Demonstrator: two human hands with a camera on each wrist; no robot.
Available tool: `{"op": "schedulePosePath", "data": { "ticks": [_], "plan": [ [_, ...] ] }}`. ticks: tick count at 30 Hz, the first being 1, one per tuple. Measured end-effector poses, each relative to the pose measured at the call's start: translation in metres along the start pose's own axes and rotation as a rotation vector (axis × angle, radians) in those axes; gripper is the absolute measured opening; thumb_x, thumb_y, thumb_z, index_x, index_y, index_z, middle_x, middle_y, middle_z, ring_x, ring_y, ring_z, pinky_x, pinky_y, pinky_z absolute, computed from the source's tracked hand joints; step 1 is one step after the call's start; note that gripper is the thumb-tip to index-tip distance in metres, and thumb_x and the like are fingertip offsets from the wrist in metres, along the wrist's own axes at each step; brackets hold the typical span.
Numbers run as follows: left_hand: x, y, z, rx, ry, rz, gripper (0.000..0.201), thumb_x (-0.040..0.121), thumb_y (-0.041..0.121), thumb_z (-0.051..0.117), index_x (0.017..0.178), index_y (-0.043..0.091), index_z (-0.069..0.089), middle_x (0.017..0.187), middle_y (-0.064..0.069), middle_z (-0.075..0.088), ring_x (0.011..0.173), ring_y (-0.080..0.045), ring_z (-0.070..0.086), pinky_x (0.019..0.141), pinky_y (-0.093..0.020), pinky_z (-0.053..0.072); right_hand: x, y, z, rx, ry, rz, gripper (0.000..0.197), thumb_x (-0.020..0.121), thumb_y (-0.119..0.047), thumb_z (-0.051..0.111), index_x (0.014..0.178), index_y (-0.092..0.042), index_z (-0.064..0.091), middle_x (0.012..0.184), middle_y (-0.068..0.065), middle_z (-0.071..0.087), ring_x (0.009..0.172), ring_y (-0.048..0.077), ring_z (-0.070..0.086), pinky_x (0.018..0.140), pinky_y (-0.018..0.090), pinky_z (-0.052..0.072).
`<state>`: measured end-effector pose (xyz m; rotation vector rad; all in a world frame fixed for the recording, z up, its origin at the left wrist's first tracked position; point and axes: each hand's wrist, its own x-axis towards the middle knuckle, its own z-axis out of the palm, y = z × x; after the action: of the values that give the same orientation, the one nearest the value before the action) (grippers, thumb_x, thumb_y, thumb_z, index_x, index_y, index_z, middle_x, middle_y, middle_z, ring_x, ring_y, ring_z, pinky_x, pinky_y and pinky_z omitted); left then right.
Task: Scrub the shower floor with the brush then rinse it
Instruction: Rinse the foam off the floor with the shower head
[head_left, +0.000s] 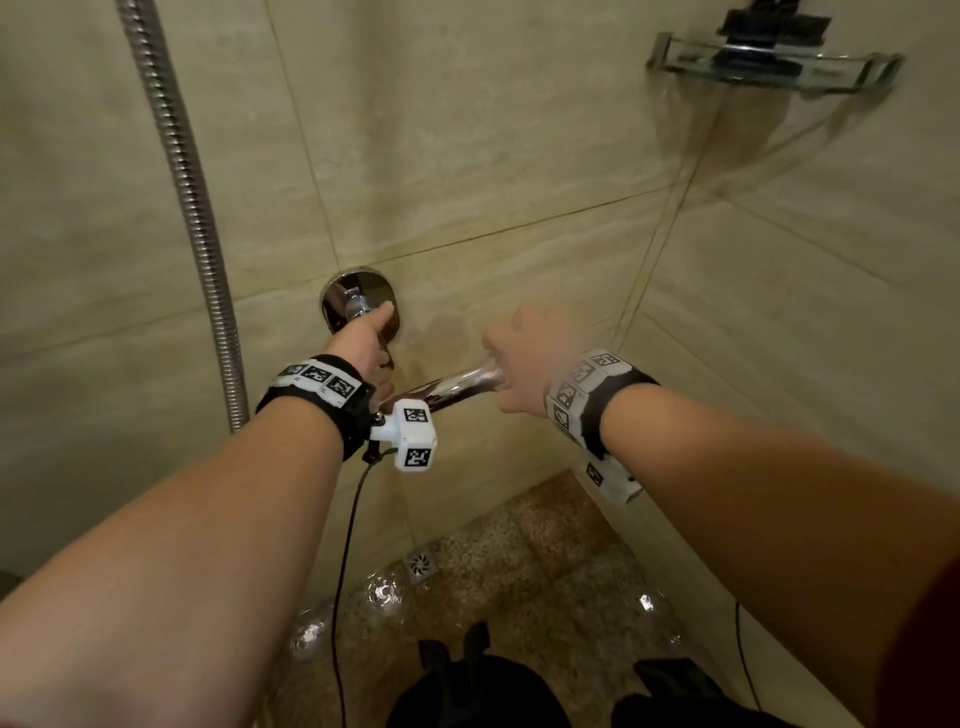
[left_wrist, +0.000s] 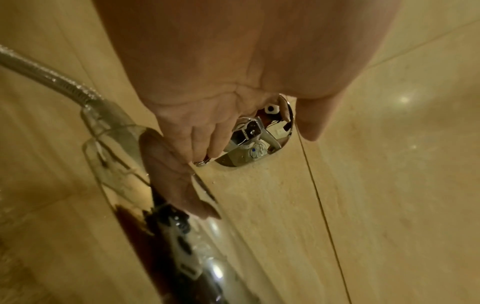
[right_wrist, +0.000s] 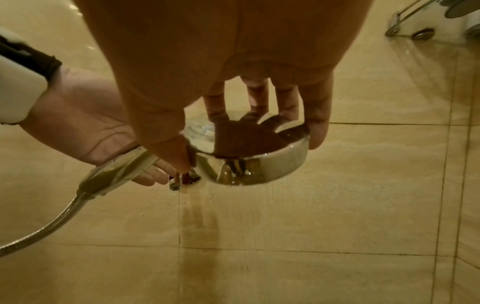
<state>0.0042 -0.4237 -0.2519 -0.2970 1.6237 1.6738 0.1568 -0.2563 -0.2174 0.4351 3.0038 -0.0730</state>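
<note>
Beige tile wall (head_left: 467, 156) fills most of head view. Wet speckled shower floor (head_left: 545, 571) at 6 o'clock, drain (head_left: 421, 564) near wall. Chrome hose (head_left: 182, 182) at 10. Shower head (right_wrist: 249, 160) in R hand (right_wrist: 233, 61), fingers curled over round rim. L hand (head_left: 363, 338) on valve lever (head_left: 358, 306), thumb up, fingers bent round it. Brush: can't see.

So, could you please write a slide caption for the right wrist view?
Right hand grips the chrome shower head; left hand rests at its handle, before the wet tiled wall.
</note>
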Motion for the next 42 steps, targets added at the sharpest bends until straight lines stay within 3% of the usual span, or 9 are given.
{"op": "schedulePosePath", "data": {
  "ticks": [4,12,17,25,29,32,35,42],
  "plan": [
    [0.016,0.003,-0.008,-0.091,-0.058,-0.081,0.125,0.077,0.079,0.063,0.164,0.008,0.008,0.168,-0.023,0.017,0.155,-0.04,0.018,0.124,-0.058,0.02,0.001,0.002,0.005,0.009,0.013,0.013,0.058,0.074,-0.045,0.075,0.124,-0.035,0.047,0.123,0.003,0.038,0.109,0.025,0.041,0.085,0.041,0.052],
    [0.026,0.003,-0.006,-0.25,-0.103,-0.088,0.133,0.072,0.091,0.056,0.165,0.014,-0.001,0.168,-0.027,0.001,0.156,-0.045,0.006,0.119,-0.067,0.016,0.006,0.001,0.02,0.034,-0.003,0.013,0.058,0.075,-0.047,0.075,0.124,-0.036,0.046,0.123,0.003,0.039,0.109,0.024,0.04,0.087,0.039,0.051],
    [0.04,0.007,-0.004,-0.323,-0.056,-0.065,0.133,0.07,0.086,0.063,0.165,0.019,-0.003,0.169,-0.023,-0.004,0.155,-0.048,-0.001,0.118,-0.072,0.011,0.009,0.001,0.033,0.073,-0.016,0.016,0.058,0.075,-0.047,0.075,0.124,-0.037,0.045,0.124,0.003,0.039,0.111,0.025,0.04,0.084,0.036,0.047],
    [0.04,0.008,0.001,-0.329,-0.042,-0.083,0.118,0.081,0.08,0.06,0.165,0.019,0.004,0.17,-0.02,0.001,0.156,-0.044,0.002,0.121,-0.067,0.013,0.011,0.005,0.039,0.088,-0.027,0.02,0.059,0.075,-0.046,0.076,0.124,-0.038,0.045,0.123,0.001,0.038,0.11,0.024,0.039,0.084,0.035,0.047],
    [0.048,0.006,-0.006,-0.282,-0.06,-0.07,0.12,0.076,0.079,0.063,0.165,0.022,0.006,0.17,-0.02,0.0,0.155,-0.047,0.003,0.12,-0.069,0.014,0.012,0.008,0.039,0.101,-0.028,0.028,0.057,0.075,-0.045,0.076,0.123,-0.038,0.045,0.121,0.001,0.038,0.11,0.024,0.039,0.085,0.035,0.047],
    [0.051,0.002,-0.01,-0.279,-0.083,-0.074,0.127,0.073,0.078,0.068,0.165,0.019,0.003,0.17,-0.021,0.0,0.156,-0.043,0.003,0.122,-0.066,0.014,0.013,0.008,0.039,0.108,-0.028,0.035,0.059,0.074,-0.045,0.076,0.124,-0.038,0.046,0.121,0.001,0.038,0.11,0.023,0.039,0.085,0.036,0.048],
    [0.048,-0.002,-0.009,-0.278,-0.107,-0.06,0.125,0.08,0.075,0.067,0.164,0.012,0.0,0.17,-0.021,0.002,0.157,-0.038,0.003,0.126,-0.06,0.012,0.013,0.008,0.04,0.112,-0.03,0.038,0.059,0.075,-0.044,0.077,0.124,-0.038,0.046,0.121,0.001,0.037,0.11,0.023,0.038,0.084,0.035,0.048],
    [0.053,-0.007,-0.011,-0.166,-0.07,0.004,0.126,0.078,0.069,0.075,0.163,0.006,0.006,0.166,-0.029,0.01,0.156,-0.04,0.015,0.125,-0.054,0.022,0.014,0.008,0.048,0.117,-0.048,0.063,0.055,0.074,-0.042,0.076,0.12,-0.037,0.047,0.118,0.0,0.037,0.109,0.023,0.038,0.086,0.04,0.052]
  ]
}}
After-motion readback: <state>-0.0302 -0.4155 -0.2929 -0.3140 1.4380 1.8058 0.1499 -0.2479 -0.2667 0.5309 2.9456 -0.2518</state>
